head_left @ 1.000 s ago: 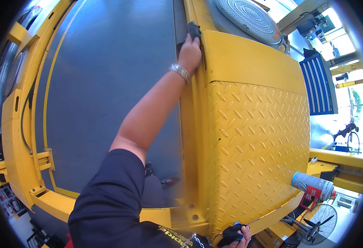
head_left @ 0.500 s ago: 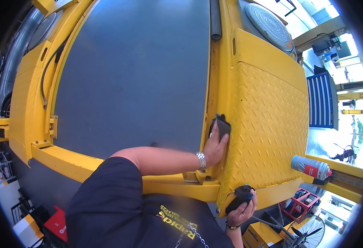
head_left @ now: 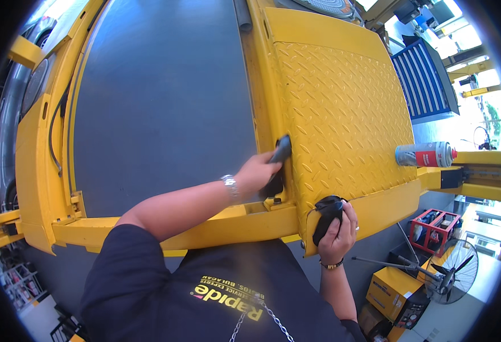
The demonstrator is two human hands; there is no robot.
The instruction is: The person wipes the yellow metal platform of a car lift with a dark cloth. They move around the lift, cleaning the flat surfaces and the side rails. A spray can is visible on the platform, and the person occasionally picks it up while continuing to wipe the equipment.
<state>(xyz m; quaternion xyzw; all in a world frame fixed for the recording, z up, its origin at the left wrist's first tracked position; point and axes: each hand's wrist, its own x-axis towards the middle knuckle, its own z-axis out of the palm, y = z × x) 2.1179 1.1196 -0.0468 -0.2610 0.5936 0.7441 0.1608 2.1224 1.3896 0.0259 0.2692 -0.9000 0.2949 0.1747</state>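
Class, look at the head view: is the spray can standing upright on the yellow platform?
No: the spray can lies on its side at the right edge of the yellow chequered plate, its cap pointing away from the plate.

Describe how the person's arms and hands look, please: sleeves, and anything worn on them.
Short dark navy sleeves leave both forearms bare. No gloves. The left hand has a silver metal watch at its wrist; the right hand has a thin dark bracelet at its wrist.

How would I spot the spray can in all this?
Find the big yellow checker-plate ramp. At its right edge, on a yellow beam, lies the spray can on its side: grey body, red band and cap, the only cylinder there.
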